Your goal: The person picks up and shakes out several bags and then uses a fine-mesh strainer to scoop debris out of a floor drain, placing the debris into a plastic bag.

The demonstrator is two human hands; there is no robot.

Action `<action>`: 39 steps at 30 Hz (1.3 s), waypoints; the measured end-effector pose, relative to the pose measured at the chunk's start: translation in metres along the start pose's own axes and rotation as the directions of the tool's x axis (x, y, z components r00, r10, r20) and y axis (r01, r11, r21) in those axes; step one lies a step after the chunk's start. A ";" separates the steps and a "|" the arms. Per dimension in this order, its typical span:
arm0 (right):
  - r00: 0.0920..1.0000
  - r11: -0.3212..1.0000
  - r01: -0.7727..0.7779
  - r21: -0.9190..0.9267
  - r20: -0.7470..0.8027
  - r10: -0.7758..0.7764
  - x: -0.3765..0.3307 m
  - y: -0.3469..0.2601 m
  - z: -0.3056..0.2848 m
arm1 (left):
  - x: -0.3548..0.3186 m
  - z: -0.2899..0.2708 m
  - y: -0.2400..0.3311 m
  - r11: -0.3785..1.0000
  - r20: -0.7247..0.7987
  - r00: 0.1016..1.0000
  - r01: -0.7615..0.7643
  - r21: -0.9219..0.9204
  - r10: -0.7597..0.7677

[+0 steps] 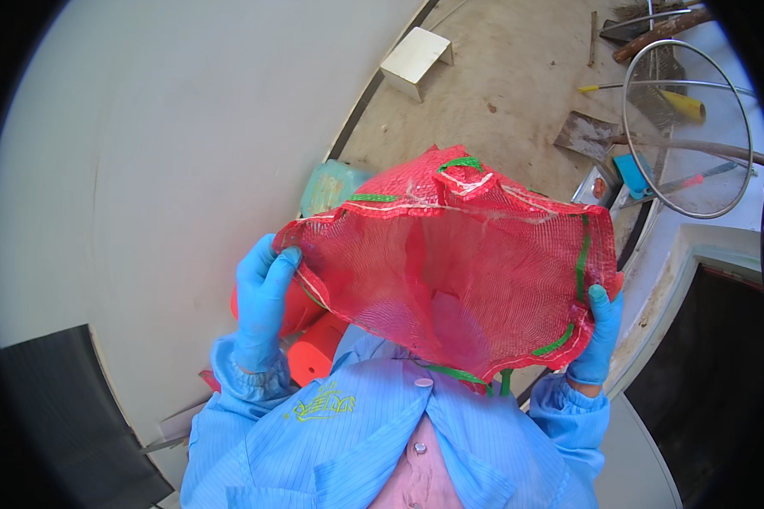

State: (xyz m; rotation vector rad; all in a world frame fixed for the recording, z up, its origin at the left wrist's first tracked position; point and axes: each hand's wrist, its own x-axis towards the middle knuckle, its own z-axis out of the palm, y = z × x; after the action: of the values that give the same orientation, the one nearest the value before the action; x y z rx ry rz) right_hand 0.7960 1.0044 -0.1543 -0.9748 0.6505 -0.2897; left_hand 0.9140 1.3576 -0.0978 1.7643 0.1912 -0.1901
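The blue-gloved left hand (263, 293) and blue-gloved right hand (598, 338) pinch opposite edges of an open-mouthed red plastic-mesh sack (475, 271), spread before the blue striped cloth jacket (306, 445). If either hold slips, or both draw together, its mouth could sag shut

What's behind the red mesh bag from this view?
Beyond the bag, bare floor shows past its top edge, and part of a green tub shows at its upper left. The rest of the tub, and whatever lies directly behind the mesh, can't be made out.
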 end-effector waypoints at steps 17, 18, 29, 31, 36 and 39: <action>0.958 0.972 0.217 0.095 -0.212 -0.193 -0.038 -0.021 -0.029 | 0.039 0.029 0.021 0.947 0.082 0.967 -0.251 0.201 0.240; 0.955 0.972 0.232 0.043 -0.201 -0.219 -0.039 -0.020 -0.033 | 0.040 0.028 0.021 0.948 0.087 0.966 -0.255 0.189 0.242; 0.915 0.807 0.249 -0.536 -0.144 -0.378 0.032 0.023 -0.015 | 0.139 -0.012 0.018 0.826 0.187 0.964 -0.055 -0.562 0.191; 0.907 0.827 0.195 -0.527 -0.224 -0.357 0.056 0.022 0.010 | 0.173 -0.021 0.016 0.677 0.359 0.913 0.140 -0.722 0.194; 0.867 0.840 0.333 -0.428 -0.212 -0.451 0.105 0.016 0.053 | 0.249 -0.027 0.002 0.438 0.508 0.852 0.412 -0.799 0.127; 0.936 0.981 0.183 -0.067 -0.295 -0.194 0.127 -0.001 0.080 | 0.280 -0.010 0.025 0.566 0.523 0.852 0.430 -0.704 0.003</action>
State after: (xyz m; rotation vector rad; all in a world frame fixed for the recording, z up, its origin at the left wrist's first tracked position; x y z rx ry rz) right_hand 0.9450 0.9930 -0.1700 -1.0420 0.8428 -0.6063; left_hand 1.1924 1.3694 -0.1376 0.7126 0.1105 -0.6179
